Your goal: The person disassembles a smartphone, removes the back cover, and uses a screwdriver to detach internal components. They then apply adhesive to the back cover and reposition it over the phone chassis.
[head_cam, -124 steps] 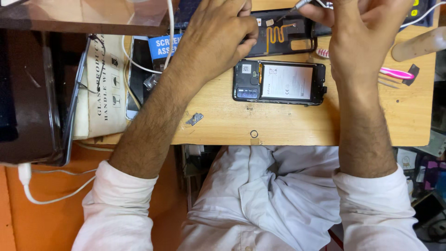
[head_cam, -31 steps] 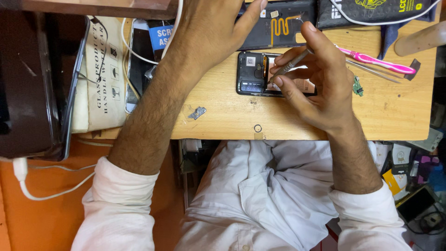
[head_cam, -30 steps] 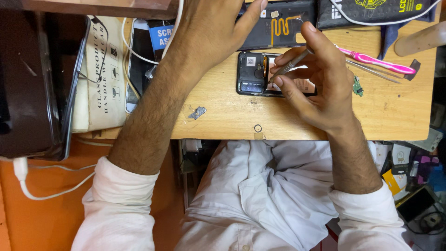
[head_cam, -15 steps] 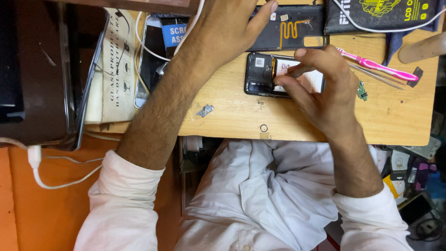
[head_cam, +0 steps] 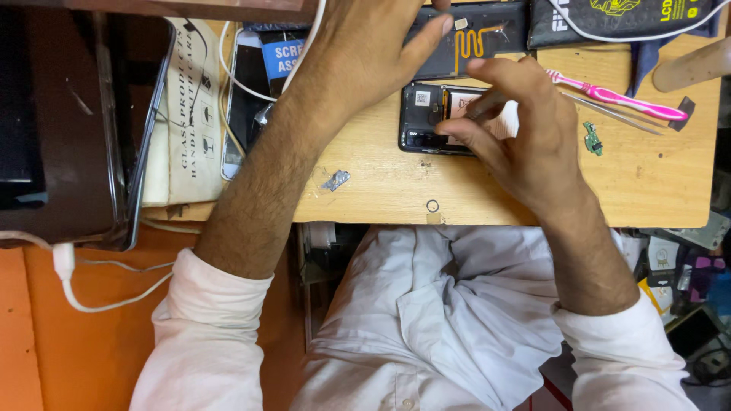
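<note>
The right hand (head_cam: 525, 137) lies over the opened phone (head_cam: 426, 118), its fingers curled together, thumb and forefinger pinched at something small above the exposed innards; what they nip is too small to make out. The phone rests flat near the middle of the wooden desk (head_cam: 533, 202), back off, with its dark camera end showing to the left of the hand. The left hand (head_cam: 365, 53) is spread, palm down, just beyond the phone's far-left corner, the thumb stretched towards a black panel with an orange flex strip (head_cam: 472, 34); it grips nothing. To the right lie a pink toothbrush (head_cam: 624, 95) and thin metal tweezers (head_cam: 609, 114), with a small green circuit piece (head_cam: 592, 139) just near of them. A little metal bracket (head_cam: 335, 180) and a tiny ring (head_cam: 432, 205) sit loose close to the desk's near edge, above the person's lap. On the far left, white packaging (head_cam: 186, 114) and a white cable (head_cam: 84, 297). As I judge it, the risks are these: the pinched fingers could slip and strain a delicate connector, since the phone is not visibly steadied by the other hand; and a forearm brushing the near edge could sweep the ring or bracket off the desk.
</note>
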